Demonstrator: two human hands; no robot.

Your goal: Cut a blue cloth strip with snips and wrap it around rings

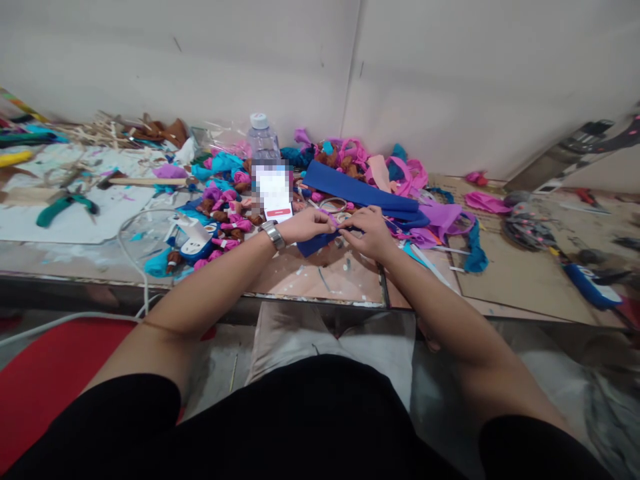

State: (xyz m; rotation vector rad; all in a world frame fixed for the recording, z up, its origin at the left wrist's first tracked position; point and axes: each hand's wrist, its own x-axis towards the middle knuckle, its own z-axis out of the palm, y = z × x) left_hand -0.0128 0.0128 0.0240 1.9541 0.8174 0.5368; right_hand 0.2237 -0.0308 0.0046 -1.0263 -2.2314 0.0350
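My left hand (pixel 307 225), with a metal watch on its wrist, and my right hand (pixel 369 232) meet over the workbench, fingers pinched together on a strip of blue crepe paper (pixel 315 244) and a small purple piece between them. The blue strip hangs below my left hand's fingers. A folded length of blue paper (pixel 360 192) lies just behind my hands. Exactly how each finger grips is too small to make out.
Behind my hands sits a heap of pink, purple and cyan paper rosettes (pixel 225 200), a water bottle (pixel 263 140) and a white phone (pixel 274 193). A glue gun (pixel 193 240) with a white cord lies to the left, pliers (pixel 65 207) further left, tools at the right.
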